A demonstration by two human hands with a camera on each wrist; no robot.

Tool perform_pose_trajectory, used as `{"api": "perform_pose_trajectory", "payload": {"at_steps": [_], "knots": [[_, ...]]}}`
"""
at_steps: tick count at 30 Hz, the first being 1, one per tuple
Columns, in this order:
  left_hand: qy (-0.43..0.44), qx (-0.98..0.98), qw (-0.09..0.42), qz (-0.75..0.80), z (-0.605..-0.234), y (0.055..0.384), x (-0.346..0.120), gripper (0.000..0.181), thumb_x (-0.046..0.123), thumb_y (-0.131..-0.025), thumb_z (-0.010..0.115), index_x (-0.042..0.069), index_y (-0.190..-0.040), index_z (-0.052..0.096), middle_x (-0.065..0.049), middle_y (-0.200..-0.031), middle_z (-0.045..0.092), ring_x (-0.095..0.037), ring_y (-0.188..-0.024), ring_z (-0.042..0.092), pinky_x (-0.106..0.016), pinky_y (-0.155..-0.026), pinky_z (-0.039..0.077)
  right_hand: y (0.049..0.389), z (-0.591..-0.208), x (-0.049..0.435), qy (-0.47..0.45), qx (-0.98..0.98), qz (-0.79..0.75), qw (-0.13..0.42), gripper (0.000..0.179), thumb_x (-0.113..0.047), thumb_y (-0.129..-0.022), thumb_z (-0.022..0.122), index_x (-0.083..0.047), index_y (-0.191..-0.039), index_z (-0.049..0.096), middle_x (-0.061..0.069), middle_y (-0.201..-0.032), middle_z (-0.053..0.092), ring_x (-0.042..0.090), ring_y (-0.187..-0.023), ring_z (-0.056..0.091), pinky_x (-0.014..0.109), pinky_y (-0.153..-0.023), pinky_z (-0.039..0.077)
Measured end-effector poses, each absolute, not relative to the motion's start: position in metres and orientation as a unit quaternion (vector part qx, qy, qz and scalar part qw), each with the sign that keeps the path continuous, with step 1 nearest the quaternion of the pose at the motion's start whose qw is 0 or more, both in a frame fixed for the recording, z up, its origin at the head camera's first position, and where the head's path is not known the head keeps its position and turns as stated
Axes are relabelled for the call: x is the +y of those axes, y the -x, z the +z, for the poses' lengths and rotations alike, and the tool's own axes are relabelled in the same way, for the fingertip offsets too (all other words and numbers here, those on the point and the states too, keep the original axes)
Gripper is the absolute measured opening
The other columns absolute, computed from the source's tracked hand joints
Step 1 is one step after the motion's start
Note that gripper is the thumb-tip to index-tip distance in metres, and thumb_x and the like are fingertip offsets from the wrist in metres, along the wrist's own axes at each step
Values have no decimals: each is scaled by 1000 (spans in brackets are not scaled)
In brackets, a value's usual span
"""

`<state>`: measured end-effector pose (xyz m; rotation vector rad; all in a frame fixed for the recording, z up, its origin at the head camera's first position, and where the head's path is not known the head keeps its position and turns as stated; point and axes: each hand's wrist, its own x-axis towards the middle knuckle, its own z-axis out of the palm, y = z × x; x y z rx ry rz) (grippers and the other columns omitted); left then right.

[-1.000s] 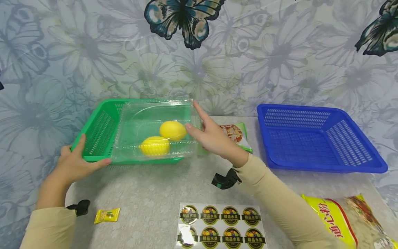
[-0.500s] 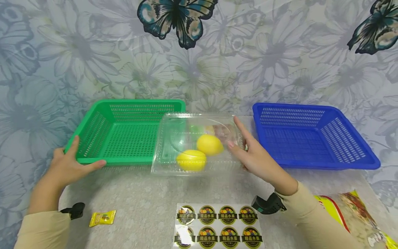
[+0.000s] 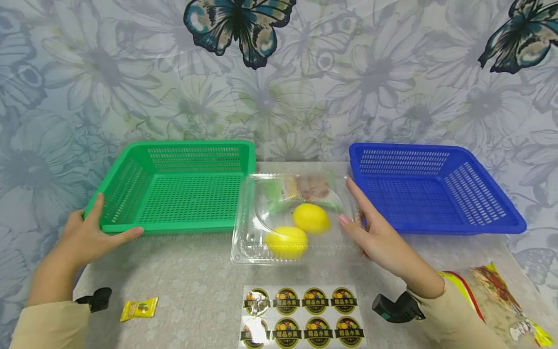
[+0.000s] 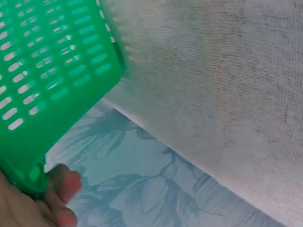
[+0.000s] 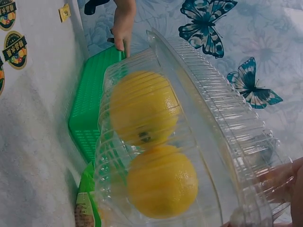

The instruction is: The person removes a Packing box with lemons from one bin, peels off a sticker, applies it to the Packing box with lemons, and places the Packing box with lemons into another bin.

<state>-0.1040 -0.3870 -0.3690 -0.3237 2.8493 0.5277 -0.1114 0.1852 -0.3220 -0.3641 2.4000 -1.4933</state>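
A clear plastic clamshell box [image 3: 257,213] hangs above the table in the head view, with two lemons [image 3: 311,218] inside. My right hand [image 3: 379,237] grips its right edge, thumb on top; the fingers beneath are mostly hidden. In the right wrist view the lemons [image 5: 161,182] press near the box's ribbed wall. My left hand [image 3: 83,237] holds the front left corner of the green basket [image 3: 174,227], thumb along the front rim. Seen from the left wrist, fingertips [image 4: 68,184] curl below the rim. No items show inside the green basket.
A blue basket [image 3: 436,228] stands at the right. Through the clear box shows a green-edged food packet [image 3: 314,186]. A sticker sheet [image 3: 301,310] lies at the front, with a yellow wrapped sweet [image 3: 138,309] left of it and a pasta bag [image 3: 501,305] at the right.
My right hand has carried the clear box with the lemons from over the green basket rightward and toward me. The left hand keeps its hold on the basket corner.
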Motion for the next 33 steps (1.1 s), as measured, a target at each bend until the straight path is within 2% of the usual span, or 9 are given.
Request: {"api": "perform_pose_trajectory", "payload": {"at_steps": [2, 6, 9, 13, 15, 21, 26, 31, 33], "knots": [[118, 975, 97, 159, -368, 101, -385, 121, 75, -85, 56, 18, -151, -28, -55, -144, -13, -80, -120, 14, -82, -76, 32, 108, -322, 188, 128, 832, -520, 145, 72, -40, -103, 53, -59, -151, 2, 5, -149, 30, 17, -39, 29, 33, -37, 35], [130, 984, 42, 116, -360, 94, -371, 126, 79, -79, 60, 21, -154, -24, -46, -152, -15, -77, -124, 14, -84, -78, 29, 102, -324, 194, 128, 831, -522, 142, 72, -38, -103, 52, -56, -153, 3, 7, -105, 57, 16, -37, 27, 32, -36, 33], [103, 989, -20, 104, -347, 89, -348, 125, 75, -79, 63, 19, -157, -17, -41, -156, -10, -74, -126, 18, -84, -82, 28, 98, -326, 197, 130, 829, -527, 139, 72, -34, -104, 51, -54, -154, 3, 9, -73, 42, 15, -37, 26, 31, -34, 31], [30, 984, -100, 143, -326, 81, -302, 111, 60, -87, 66, 18, -160, -7, -43, -149, 22, -65, -121, 35, -78, -80, 34, 94, -326, 202, 132, 828, -529, 131, 73, -30, -105, 51, -52, -155, 3, 10, -102, 45, 15, -37, 28, 30, -34, 31], [-8, 976, -110, 186, -317, 74, -275, 104, 52, -90, 67, 23, -161, -4, -37, -137, 42, -53, -112, 47, -67, -73, 43, 93, -327, 203, 130, 829, -528, 129, 73, -29, -105, 51, -52, -155, 3, 12, -97, 44, 15, -37, 28, 30, -34, 31], [-103, 957, -81, 259, -319, 52, -196, 101, 44, -89, 72, 36, -160, 0, 1, -105, 65, -12, -80, 55, -26, -56, 40, 90, -330, 206, 123, 833, -524, 127, 72, -30, -105, 51, -51, -155, 4, 14, -87, 37, 12, -39, 28, 29, -35, 32], [-133, 955, -27, 264, -335, 50, -152, 108, 60, -82, 72, 41, -158, -1, 14, -100, 62, -1, -70, 48, -21, -54, 38, 89, -334, 207, 122, 830, -529, 127, 72, -29, -105, 51, -51, -155, 5, 16, -134, 39, 12, -38, 30, 29, -34, 32], [-139, 956, 14, 260, -348, 54, -132, 112, 72, -76, 70, 46, -157, -3, 14, -92, 61, 0, -56, 44, -22, -48, 37, 89, -341, 205, 126, 820, -543, 132, 71, -26, -106, 48, -49, -156, 4, 13, -99, 48, 10, -38, 29, 28, -34, 31], [-147, 955, 22, 256, -351, 56, -128, 111, 75, -75, 68, 47, -156, -3, 13, -82, 58, -1, -51, 40, -22, -46, 36, 89, -344, 204, 133, 815, -549, 130, 70, -25, -106, 47, -47, -157, 4, 12, -103, 49, 9, -39, 30, 28, -34, 32]]}}
